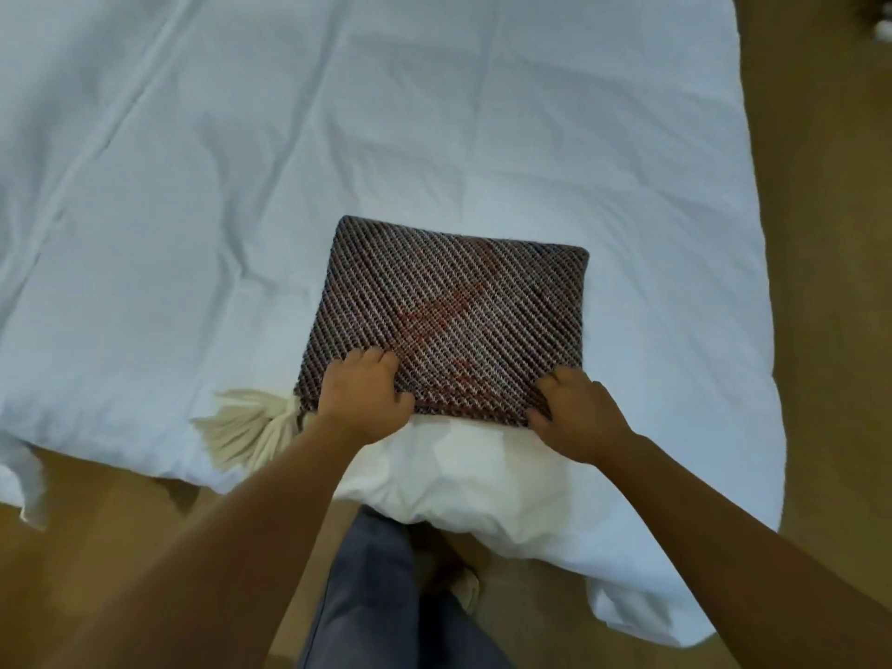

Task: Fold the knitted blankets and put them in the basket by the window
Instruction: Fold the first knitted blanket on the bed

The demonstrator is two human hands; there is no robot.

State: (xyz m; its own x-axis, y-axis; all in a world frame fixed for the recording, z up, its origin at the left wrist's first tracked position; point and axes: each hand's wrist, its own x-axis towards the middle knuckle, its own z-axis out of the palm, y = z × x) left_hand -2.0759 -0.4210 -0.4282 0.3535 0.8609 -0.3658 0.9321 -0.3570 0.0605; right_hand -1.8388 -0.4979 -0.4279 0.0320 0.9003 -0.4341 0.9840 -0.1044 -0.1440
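Note:
A knitted blanket (449, 316), dark with pale diagonal ribs and faint red patches, lies folded into a thick rectangle on the white bed near its front edge. A cream tassel fringe (251, 424) sticks out from its near left corner. My left hand (362, 398) grips the near left edge, fingers curled over the top. On the near right corner my right hand (577, 412) holds the edge the same way, thumb at the side. No basket is in view.
The white duvet (241, 161) covers the bed and hangs over the front edge. Tan floor (830, 234) runs along the right side and in front. My legs in grey trousers (371, 596) stand against the bed's edge.

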